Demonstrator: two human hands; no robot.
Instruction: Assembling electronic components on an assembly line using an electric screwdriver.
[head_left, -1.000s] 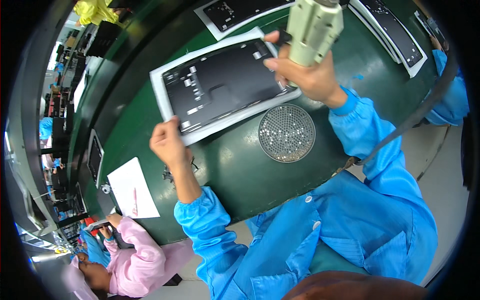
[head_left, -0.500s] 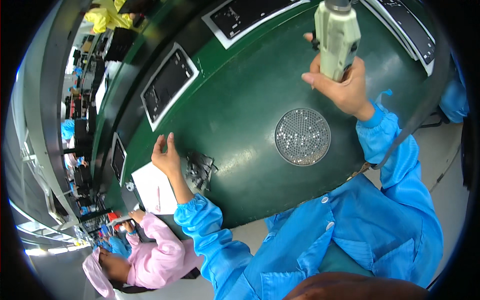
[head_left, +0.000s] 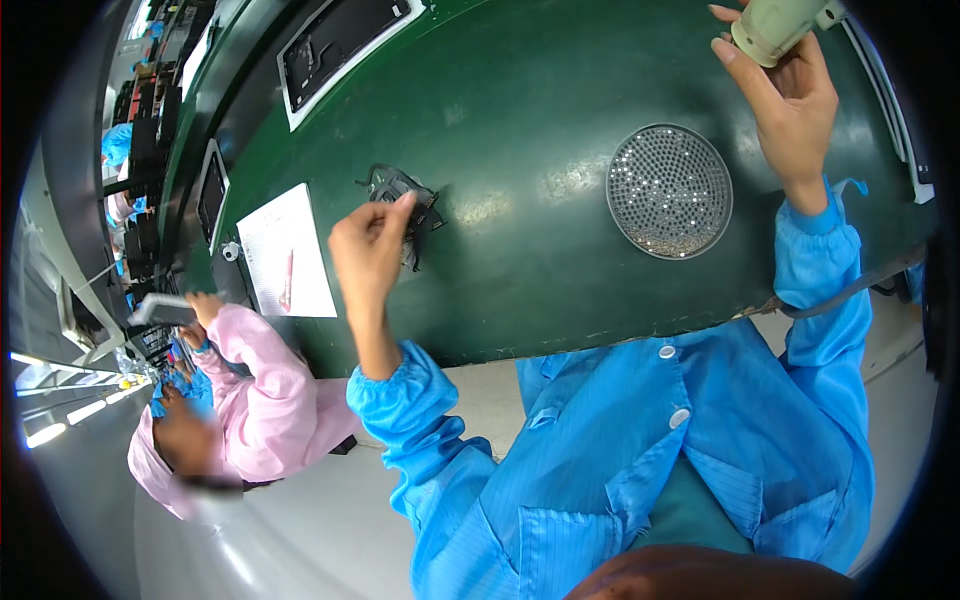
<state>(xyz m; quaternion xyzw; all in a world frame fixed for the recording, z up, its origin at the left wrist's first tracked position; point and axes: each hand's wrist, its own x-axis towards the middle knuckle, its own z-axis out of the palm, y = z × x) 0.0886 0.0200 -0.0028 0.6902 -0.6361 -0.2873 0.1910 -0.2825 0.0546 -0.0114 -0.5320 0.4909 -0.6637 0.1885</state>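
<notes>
My right hand point(head_left: 798, 105) is wrapped round a pale green electric screwdriver point(head_left: 780, 28) at the upper right. The tool's upper part is cut off by the picture's edge. My left hand point(head_left: 368, 250) is closed in a pinch beside a small heap of black parts point(head_left: 424, 212) on the green table. Whether anything sits between those fingertips is too small to tell. Between my hands lies a round grey dish point(head_left: 670, 192) full of holes, with many small shiny screws in it, thickest along its near edge.
A black panel in a white frame point(head_left: 340, 48) lies at the upper left, another panel point(head_left: 211, 195) farther left. White paper with a pink pen point(head_left: 288, 280) lies left of my hand. A person in pink point(head_left: 265, 370) sits at the left. Stacked panels point(head_left: 900, 130) stand at the right edge.
My left hand has gone from raised, parted fingers to a pinch by the black parts. The view has shifted; my right hand still holds the screwdriver, now nearer the top right.
</notes>
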